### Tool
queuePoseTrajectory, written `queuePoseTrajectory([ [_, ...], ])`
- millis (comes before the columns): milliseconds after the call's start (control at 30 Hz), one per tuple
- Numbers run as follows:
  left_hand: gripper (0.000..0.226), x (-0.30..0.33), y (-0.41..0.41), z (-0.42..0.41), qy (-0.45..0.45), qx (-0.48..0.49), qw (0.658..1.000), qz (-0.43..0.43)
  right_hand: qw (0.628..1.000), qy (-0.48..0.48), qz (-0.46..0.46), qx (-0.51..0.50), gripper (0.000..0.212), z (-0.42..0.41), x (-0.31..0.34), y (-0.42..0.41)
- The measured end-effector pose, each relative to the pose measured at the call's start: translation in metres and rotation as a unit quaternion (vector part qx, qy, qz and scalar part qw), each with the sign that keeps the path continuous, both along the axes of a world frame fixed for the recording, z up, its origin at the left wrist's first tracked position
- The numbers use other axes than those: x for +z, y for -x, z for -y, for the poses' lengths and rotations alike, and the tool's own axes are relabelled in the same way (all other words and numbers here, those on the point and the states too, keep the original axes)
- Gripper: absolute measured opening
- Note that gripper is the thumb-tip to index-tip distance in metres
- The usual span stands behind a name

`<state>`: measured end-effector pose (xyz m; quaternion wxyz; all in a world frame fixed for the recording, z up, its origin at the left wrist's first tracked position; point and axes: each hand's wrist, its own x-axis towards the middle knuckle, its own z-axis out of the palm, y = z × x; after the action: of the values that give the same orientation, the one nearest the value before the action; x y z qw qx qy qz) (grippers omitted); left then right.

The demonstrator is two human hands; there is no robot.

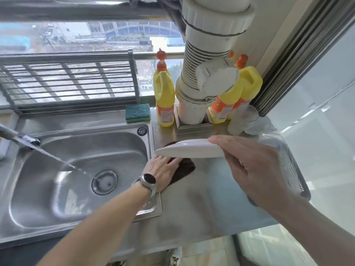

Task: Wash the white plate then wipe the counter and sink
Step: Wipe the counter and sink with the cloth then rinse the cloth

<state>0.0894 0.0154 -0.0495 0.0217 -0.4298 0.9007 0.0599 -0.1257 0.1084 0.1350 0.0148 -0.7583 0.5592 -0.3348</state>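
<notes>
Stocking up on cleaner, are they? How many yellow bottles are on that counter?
3 for sure. One bottle stands left of the white pipe; two more lean right of it. A third orange cap behind the pipe suggests a hidden fourth.

Steel counter (201,198) carries a dark brown cloth (184,169), green sponge (137,112), yellow bottles (164,98), clear plastic bag (249,120) and inset sink (76,169).

The white plate (189,150) hides part of the brown cloth (184,167) (the tap's (19,140) base is cut off).
</notes>
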Motion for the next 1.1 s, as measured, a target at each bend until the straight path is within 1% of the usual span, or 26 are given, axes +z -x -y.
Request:
queuePoseTrajectory([
  [67,0.037,0.015,0.009,0.014,-0.019,0.021,0.999,0.019,1.000,0.012,0.002,-0.014,0.032,-0.001,0.000,0.007],
  [100,0.039,0.015,0.022,0.013,-0.032,0.019,0.999,0.008,1.000,0.012,0.007,-0.026,0.031,-0.002,0.000,0.010],
  [167,0.050,0.007,0.054,-0.004,-0.048,-0.005,0.999,-0.011,0.998,0.011,0.011,-0.069,0.028,-0.002,-0.002,0.012],
  [233,0.060,-0.006,0.085,-0.033,-0.072,-0.044,0.996,-0.032,0.992,0.012,0.023,-0.124,0.025,0.000,-0.009,0.014],
  [267,0.060,-0.012,0.097,-0.050,-0.082,-0.067,0.994,-0.033,0.988,0.012,0.036,-0.152,0.023,0.001,-0.015,0.015],
  [367,0.058,-0.027,0.107,-0.096,-0.050,-0.090,0.994,-0.042,0.967,-0.019,0.105,-0.232,0.019,0.005,-0.030,0.013],
  [433,0.055,-0.026,0.091,-0.105,-0.012,-0.091,0.994,-0.055,0.943,-0.068,0.161,-0.285,0.020,0.009,-0.045,0.011],
  [467,0.055,-0.024,0.077,-0.106,-0.010,-0.090,0.994,-0.054,0.926,-0.095,0.194,-0.311,0.021,0.009,-0.056,0.009],
  [500,0.055,-0.023,0.061,-0.106,-0.016,-0.085,0.995,-0.050,0.902,-0.124,0.240,-0.336,0.023,0.009,-0.068,0.005],
  [533,0.057,-0.021,0.045,-0.106,-0.023,-0.079,0.996,-0.042,0.870,-0.154,0.303,-0.357,0.028,0.009,-0.079,0.001],
  [600,0.059,-0.016,0.017,-0.109,-0.025,-0.065,0.997,-0.014,0.781,-0.190,0.451,-0.389,0.033,0.009,-0.100,-0.009],
  [667,0.065,-0.014,-0.002,-0.114,-0.021,-0.062,0.998,0.010,0.689,-0.209,0.552,-0.421,0.025,0.010,-0.118,-0.019],
  [700,0.069,-0.012,-0.007,-0.115,-0.024,-0.066,0.997,0.024,0.650,-0.219,0.581,-0.438,0.020,0.010,-0.125,-0.021],
  [767,0.074,-0.007,-0.014,-0.115,-0.029,-0.076,0.995,0.051,0.581,-0.233,0.627,-0.464,0.021,0.011,-0.135,-0.025],
  [800,0.074,-0.006,-0.017,-0.114,-0.031,-0.078,0.995,0.058,0.554,-0.233,0.642,-0.476,0.021,0.010,-0.140,-0.024],
  [867,0.074,-0.008,-0.022,-0.111,-0.029,-0.076,0.995,0.064,0.521,-0.233,0.648,-0.504,0.023,0.009,-0.149,-0.021],
  [933,0.076,-0.007,-0.028,-0.107,-0.037,-0.075,0.994,0.075,0.508,-0.231,0.646,-0.520,0.028,0.010,-0.158,-0.013],
  [967,0.077,-0.006,-0.031,-0.105,-0.041,-0.077,0.993,0.079,0.513,-0.231,0.638,-0.526,0.029,0.010,-0.162,-0.010],
  [1033,0.077,-0.004,-0.037,-0.099,-0.043,-0.074,0.993,0.081,0.538,-0.231,0.606,-0.539,0.026,0.010,-0.167,-0.007],
  [1100,0.075,-0.005,-0.042,-0.088,-0.038,-0.053,0.995,0.077,0.577,-0.254,0.539,-0.558,0.025,0.010,-0.166,-0.008],
])
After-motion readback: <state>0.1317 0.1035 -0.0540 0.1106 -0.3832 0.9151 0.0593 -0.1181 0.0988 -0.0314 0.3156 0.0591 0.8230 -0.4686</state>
